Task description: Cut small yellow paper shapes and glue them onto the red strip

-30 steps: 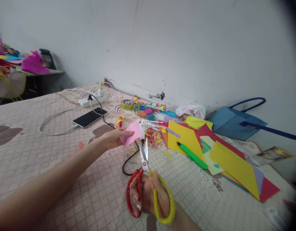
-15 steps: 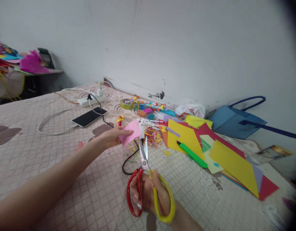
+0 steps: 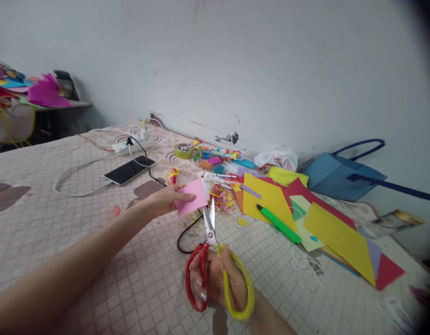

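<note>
My left hand (image 3: 168, 200) pinches a small piece of pink paper (image 3: 190, 197) between thumb and fingers, above the table. In my right hand (image 3: 218, 279) is a pair of scissors (image 3: 210, 235) with one red and one yellow handle, the fingers through the loops. The blades are parted and point away from me, their tips close to the paper's lower right edge; whether they touch it I cannot tell. Behind the paper lie a white glue gun (image 3: 217, 177) and a heap of colourful paper scraps (image 3: 222, 199).
Coloured paper sheets (image 3: 340, 239) and a green marker-like tool (image 3: 279, 224) lie at the right, with white string (image 3: 304, 263) before them. A phone (image 3: 129, 170), a power strip (image 3: 133, 146) and cables lie left. A blue bag (image 3: 344, 177) stands against the wall.
My left hand has brought the pink paper slightly right and down, closer to the scissor blades. The scissors stay parted and almost in place.
</note>
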A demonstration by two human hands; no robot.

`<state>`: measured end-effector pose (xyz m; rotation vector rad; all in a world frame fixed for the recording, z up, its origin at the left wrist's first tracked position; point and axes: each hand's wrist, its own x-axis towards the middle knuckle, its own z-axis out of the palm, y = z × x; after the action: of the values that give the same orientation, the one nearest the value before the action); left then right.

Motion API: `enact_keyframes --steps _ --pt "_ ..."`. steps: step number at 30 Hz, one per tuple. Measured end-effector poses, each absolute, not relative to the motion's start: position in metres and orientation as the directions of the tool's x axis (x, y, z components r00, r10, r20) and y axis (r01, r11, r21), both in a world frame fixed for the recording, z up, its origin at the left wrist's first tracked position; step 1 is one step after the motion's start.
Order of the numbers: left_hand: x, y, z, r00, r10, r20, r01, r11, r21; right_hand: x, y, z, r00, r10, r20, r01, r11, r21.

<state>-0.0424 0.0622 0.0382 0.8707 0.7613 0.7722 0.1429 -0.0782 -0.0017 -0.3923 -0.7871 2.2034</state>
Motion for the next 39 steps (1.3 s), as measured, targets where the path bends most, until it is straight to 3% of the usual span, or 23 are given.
enact_keyframes --steps 9,39 --pt "-0.043 0.061 0.041 0.504 0.830 -0.237 -0.198 0.378 0.904 0.144 -0.076 -0.007 -0.653 0.757 -0.036 -0.556 -0.511 -0.655" --pt "-0.047 0.066 0.038 0.500 0.841 -0.208 -0.216 0.354 0.910 0.143 -0.080 -0.014 -0.627 0.753 -0.198 -0.484 -0.576 -0.659"
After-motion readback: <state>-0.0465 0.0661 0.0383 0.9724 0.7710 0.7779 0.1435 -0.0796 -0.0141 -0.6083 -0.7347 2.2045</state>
